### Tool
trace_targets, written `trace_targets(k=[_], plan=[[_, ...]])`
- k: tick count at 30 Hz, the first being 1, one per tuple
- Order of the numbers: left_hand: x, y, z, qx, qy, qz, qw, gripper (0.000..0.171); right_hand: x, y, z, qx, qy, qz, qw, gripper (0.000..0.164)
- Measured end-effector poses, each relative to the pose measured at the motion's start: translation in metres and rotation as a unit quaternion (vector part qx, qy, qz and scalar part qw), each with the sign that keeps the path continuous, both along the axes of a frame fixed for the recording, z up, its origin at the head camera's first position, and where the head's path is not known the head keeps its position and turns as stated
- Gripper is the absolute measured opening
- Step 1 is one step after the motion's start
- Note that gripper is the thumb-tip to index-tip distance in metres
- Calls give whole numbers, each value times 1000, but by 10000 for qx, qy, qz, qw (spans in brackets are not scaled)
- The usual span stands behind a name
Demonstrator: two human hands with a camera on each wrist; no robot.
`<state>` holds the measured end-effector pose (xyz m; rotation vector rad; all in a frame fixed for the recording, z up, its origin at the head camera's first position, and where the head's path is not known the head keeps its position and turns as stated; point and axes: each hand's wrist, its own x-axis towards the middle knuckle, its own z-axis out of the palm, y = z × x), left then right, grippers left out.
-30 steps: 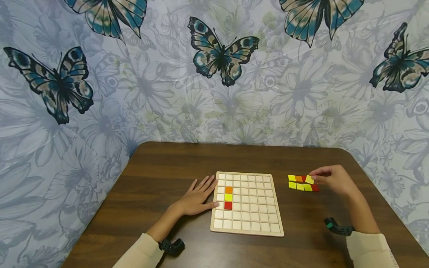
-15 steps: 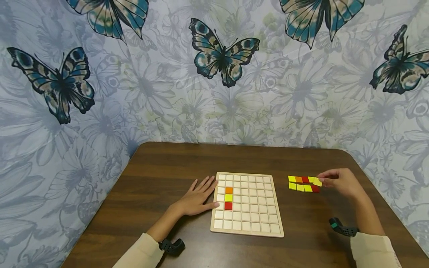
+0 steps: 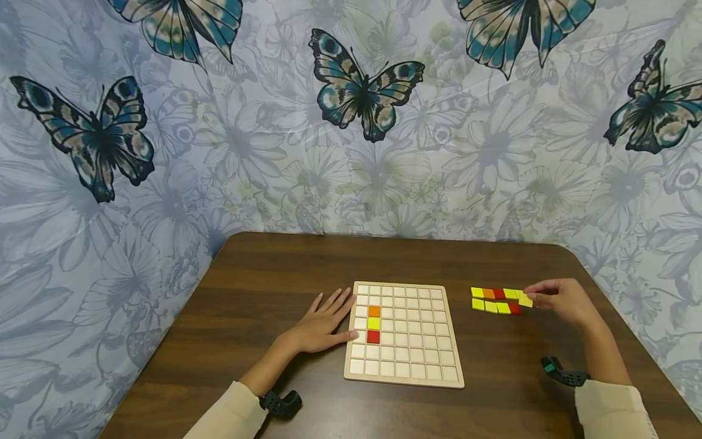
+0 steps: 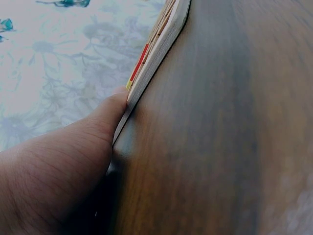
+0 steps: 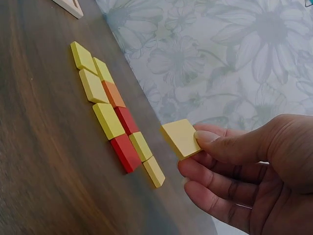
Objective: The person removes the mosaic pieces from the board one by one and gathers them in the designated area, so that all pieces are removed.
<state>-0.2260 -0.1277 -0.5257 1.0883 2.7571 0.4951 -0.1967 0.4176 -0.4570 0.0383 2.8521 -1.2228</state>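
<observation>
A yellow square tile is pinched between the thumb and fingers of my right hand, raised above the near end of two rows of tiles. Those rows hold yellow tiles, an orange tile and red tiles. My left hand lies flat with fingers spread, its fingertips and thumb at the left edge of a wooden grid board. On the board, an orange tile, a yellow tile and a red tile form a column among white squares.
The brown wooden table carries the board in the middle and the loose tiles to its right. Behind the table's far edge hangs a floral cloth with butterflies. Each wrist wears a black strap.
My right hand has shifted right and a little toward me with the yellow tile, uncovering more of the back row's right end. The left hand and the board stay where they were.
</observation>
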Motion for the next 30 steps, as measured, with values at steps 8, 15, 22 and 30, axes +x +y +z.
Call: trace_targets(k=[8, 15, 22, 30], plan=[[-1, -1, 0, 73, -33, -76, 9999, 86, 1, 9, -7, 213, 101, -28, 9997, 26], [0, -1, 0, -3, -59, -16, 10000, 87, 2, 12, -8, 187, -34, -129, 9997, 26], [1, 0, 1, -47, -44, 2, 10000, 87, 1, 16, -12, 182, -95, -159, 9997, 24], [1, -1, 1, 9, -28, -21, 10000, 87, -2, 17, -17, 110, -154, -187, 9996, 26]])
